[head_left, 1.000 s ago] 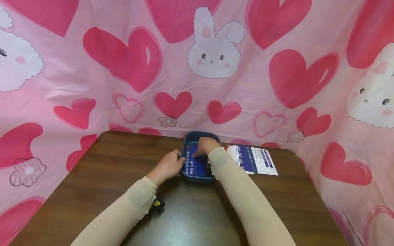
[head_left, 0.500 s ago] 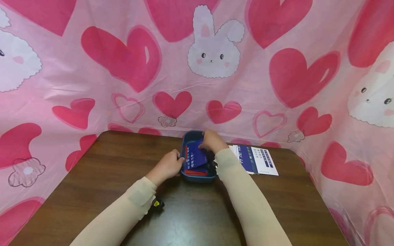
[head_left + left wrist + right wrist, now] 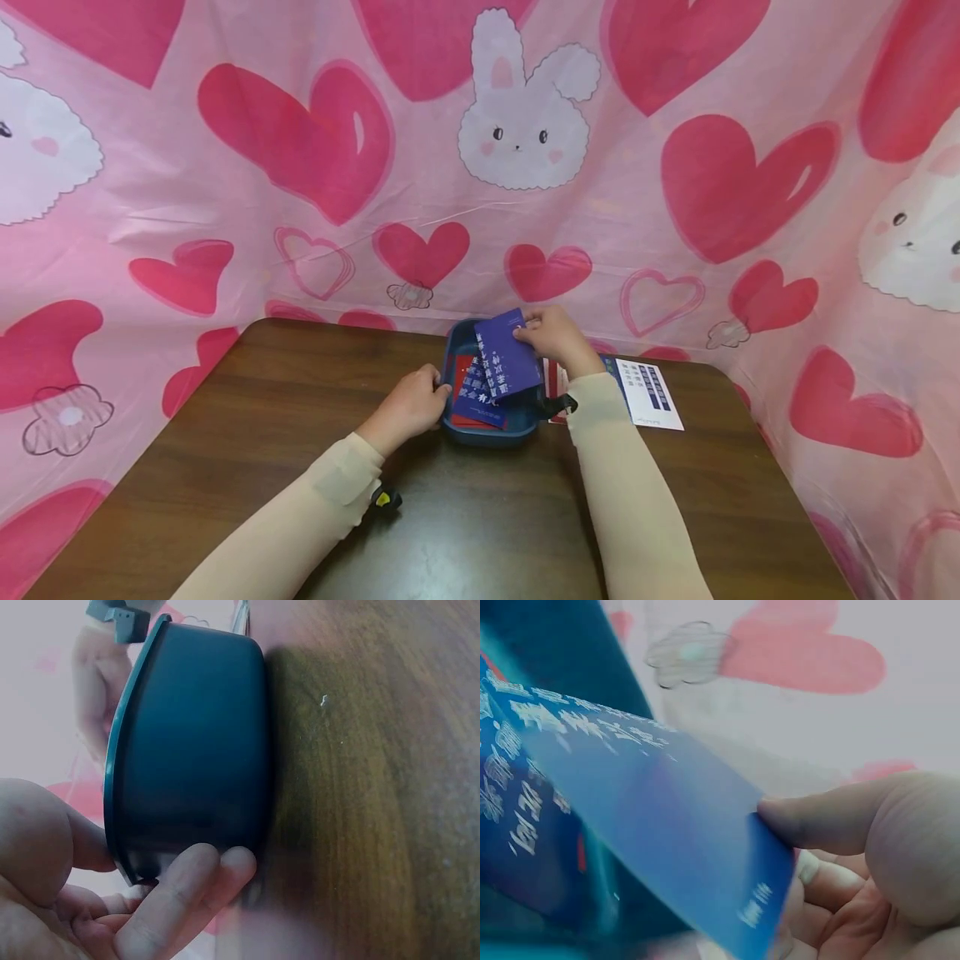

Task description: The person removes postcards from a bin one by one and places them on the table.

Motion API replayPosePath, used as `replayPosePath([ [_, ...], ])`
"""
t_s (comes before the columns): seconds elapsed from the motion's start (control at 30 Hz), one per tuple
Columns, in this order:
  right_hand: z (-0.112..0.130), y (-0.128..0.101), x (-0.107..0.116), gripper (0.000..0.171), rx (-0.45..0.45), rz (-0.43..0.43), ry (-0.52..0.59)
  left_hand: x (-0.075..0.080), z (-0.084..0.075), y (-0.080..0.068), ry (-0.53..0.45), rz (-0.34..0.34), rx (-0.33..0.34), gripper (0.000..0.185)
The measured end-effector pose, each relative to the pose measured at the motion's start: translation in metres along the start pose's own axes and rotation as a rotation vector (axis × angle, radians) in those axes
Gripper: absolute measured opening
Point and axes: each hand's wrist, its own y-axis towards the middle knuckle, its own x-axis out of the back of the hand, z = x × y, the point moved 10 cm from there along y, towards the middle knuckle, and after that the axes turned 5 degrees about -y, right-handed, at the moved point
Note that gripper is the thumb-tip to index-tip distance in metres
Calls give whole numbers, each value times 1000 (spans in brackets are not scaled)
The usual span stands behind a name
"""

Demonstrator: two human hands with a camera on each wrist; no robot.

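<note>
A dark blue rectangular box [image 3: 487,438] stands at the table's far edge. My left hand [image 3: 406,407] grips its left rim; in the left wrist view, the thumb is at the rim and two fingertips [image 3: 196,868] lie against the outer wall. Above the box's right side, my right hand [image 3: 558,337] pinches a blue card [image 3: 510,357] with white characters by one end, tilted. The right wrist view shows the thumb on the face of this card [image 3: 679,802]. Inside the box, another blue card [image 3: 480,408] lies over something red [image 3: 463,423].
Right of the box, a fanned row of cards lies on the brown table [image 3: 300,383], including a white card [image 3: 648,393] and red-and-white ones [image 3: 555,379] partly behind my right wrist. A pink curtain [image 3: 420,179] with hearts and rabbits hangs close behind the table.
The right hand has lifted the blue card from inside the box, up and to the right. Another blue card and red beneath it have come into sight. The left hand keeps its grip on the rim.
</note>
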Motion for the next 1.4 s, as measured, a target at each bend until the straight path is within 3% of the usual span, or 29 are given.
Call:
replayPosePath([
  [0.17, -18, -7, 28, 46, 20, -59, 115, -2, 1, 0, -12, 0, 9, 19],
  [0.33, -37, -17, 53, 49, -20, -99, 185, -2, 1, 1, -9, -1, 4, 26],
  [0.6, -64, -41, 102, 57, -97, -211, -8, -1, 0, 0, 25, -1, -2, 29],
  [0.8, -105, -58, 135, 59, -194, -292, -32, -1, 0, -1, 26, 5, 3, 28],
  [1.07, -173, -69, 157, 61, -321, -293, -83, 0, 0, 0, 30, 15, 5, 30],
  [1.4, -218, -73, 155, 53, -389, -265, -78, -1, 0, 0, 33, 18, 5, 31],
])
